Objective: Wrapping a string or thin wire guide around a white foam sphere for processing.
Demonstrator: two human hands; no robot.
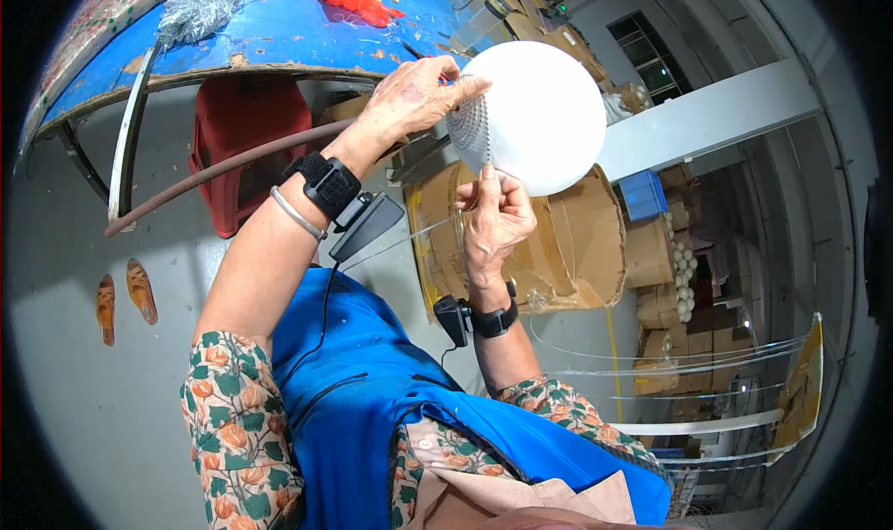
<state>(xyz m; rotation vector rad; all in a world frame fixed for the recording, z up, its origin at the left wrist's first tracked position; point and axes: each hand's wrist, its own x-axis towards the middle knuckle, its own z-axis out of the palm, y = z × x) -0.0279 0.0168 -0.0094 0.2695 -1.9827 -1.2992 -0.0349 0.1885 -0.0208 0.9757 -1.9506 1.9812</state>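
A large smooth white ball (pixel 549 111) is held up in front of me. Rows of small silver beads (pixel 468 132) lie side by side over its left part. My left hand (pixel 414 97) is closed at the ball's upper left edge, thumb pressed onto the beaded patch; its other fingers are partly hidden. Just under the ball, my right hand (pixel 499 225) pinches a bead strand (pixel 488 150) between thumb and forefinger where it leaves the beaded rows. Both wrists wear black straps with small devices, the left device (pixel 367 228) trailing a cable.
A blue worktable (pixel 279 41) at the far left bears silver tinsel (pixel 203 7) and red netting (pixel 353 0). Beneath it stands a red plastic stool (pixel 246 139). A big cardboard box (pixel 577 241) sits behind my right hand. Thin strands run right to a cardboard piece (pixel 798 395). Slippers (pixel 139 291) lie left.
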